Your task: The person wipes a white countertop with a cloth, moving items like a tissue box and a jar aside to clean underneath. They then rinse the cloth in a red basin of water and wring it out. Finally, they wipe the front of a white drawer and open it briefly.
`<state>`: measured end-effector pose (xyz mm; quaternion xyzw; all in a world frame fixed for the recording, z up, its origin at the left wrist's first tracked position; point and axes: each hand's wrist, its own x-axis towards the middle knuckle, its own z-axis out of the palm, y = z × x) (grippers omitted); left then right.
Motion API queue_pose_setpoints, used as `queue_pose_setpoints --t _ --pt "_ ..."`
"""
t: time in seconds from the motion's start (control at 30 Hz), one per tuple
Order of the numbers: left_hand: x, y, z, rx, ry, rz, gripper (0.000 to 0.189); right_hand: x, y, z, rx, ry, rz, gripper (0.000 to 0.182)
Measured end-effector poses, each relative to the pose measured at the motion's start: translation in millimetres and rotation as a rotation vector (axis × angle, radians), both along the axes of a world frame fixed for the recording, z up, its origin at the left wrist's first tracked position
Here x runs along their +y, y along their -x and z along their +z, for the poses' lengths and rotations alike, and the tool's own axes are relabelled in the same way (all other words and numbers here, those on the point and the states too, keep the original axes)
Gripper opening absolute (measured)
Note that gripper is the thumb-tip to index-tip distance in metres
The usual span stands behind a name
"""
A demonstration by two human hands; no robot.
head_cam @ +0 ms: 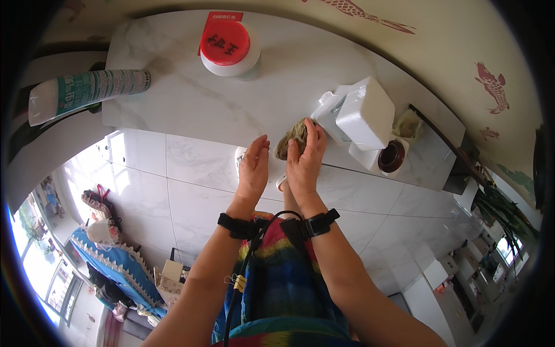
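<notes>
A bunched, fuzzy greenish-brown rag [288,144] rests near the front edge of the pale marbled tabletop [173,104]. My right hand [305,158] grips its right side, with the fingers spread over it and the thumb on top. My left hand [254,162] hovers just before the table edge, left of the rag. It holds nothing, and its thumb is slightly apart from the fingers. Beyond my right hand stands a white foam block [366,112] with a clear-and-white container [331,108] beside it.
A white jar with a red lid [225,43] that bears handwriting stands on a red card [224,16] at the back. An aerosol can [89,95] is at the left. A brown round pot [391,156] sits near the right end. A blue-draped piece of furniture [115,264] stands lower left.
</notes>
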<state>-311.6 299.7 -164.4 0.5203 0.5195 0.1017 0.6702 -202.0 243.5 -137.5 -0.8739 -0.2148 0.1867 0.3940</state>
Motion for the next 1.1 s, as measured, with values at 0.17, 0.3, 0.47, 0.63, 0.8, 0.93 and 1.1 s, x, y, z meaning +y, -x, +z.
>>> queue_pose_setpoints --t 0.17,0.3,0.47,0.63,0.8,0.93,1.1 --pt "17.6 -4.7 4.6 0.012 -0.103 -0.112 0.038 22.0 27.7 -41.3 -0.143 0.161 0.044 0.064" --pt "31.4 -4.8 4.6 -0.073 -0.166 -0.248 0.038 38.6 33.2 -57.1 -0.181 0.168 0.066 0.059" --pt "47.8 23.9 -3.2 -0.06 -0.253 -0.136 0.039 75.7 53.0 -52.2 -0.147 0.092 0.262 0.051" --pt "72.6 65.0 4.3 -0.032 -0.044 0.116 0.043 117.6 88.3 -54.9 -0.124 -0.148 0.451 0.048" --pt "77.8 61.9 19.3 -0.021 -0.184 0.039 0.044 125.6 79.4 -46.9 0.065 -0.286 0.416 0.044" --pt "60.4 7.3 34.2 -0.141 -0.301 -0.197 0.04 87.9 29.2 -29.0 0.036 -0.291 0.125 0.043" --pt "48.7 -62.9 14.4 -0.194 -0.335 -0.337 0.043 65.6 -31.1 -49.0 0.125 -0.307 -0.16 0.047"
